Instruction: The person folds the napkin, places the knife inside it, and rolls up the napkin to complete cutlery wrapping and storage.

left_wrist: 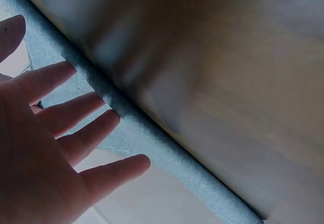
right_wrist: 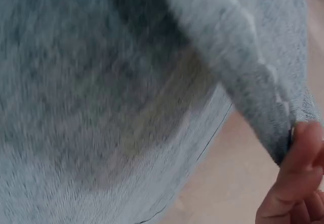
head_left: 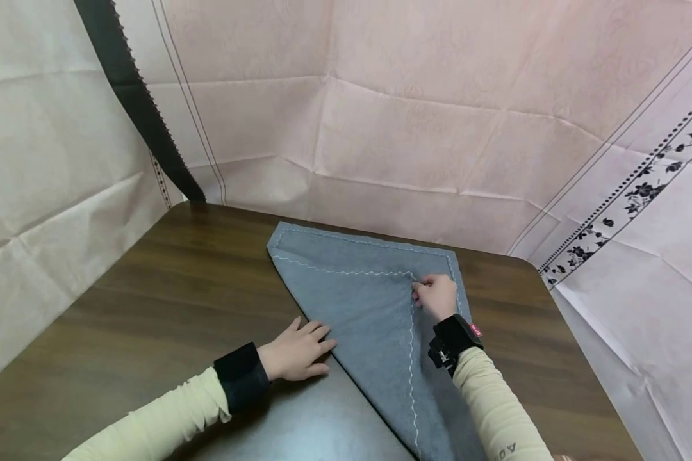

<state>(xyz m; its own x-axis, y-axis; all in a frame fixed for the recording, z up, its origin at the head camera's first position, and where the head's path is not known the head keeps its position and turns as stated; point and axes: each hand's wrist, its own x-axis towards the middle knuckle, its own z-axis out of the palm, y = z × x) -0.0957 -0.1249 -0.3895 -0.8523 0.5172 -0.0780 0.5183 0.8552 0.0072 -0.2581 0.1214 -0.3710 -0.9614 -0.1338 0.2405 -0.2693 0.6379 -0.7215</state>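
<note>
Centre frame, a grey cloth (head_left: 375,301) lies folded on the table (head_left: 167,288). Left hand (head_left: 296,352) presses flat (fingers straight); right hand (head_left: 436,296) pinches a corner, which could slip and misalign.

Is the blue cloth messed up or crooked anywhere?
A little. The gray-blue cloth lies slanted on the table, and its near tip hangs past the front edge. The right hand pinches a folded-over corner; the left hand presses the fold flat. No tears or spills show.
</note>
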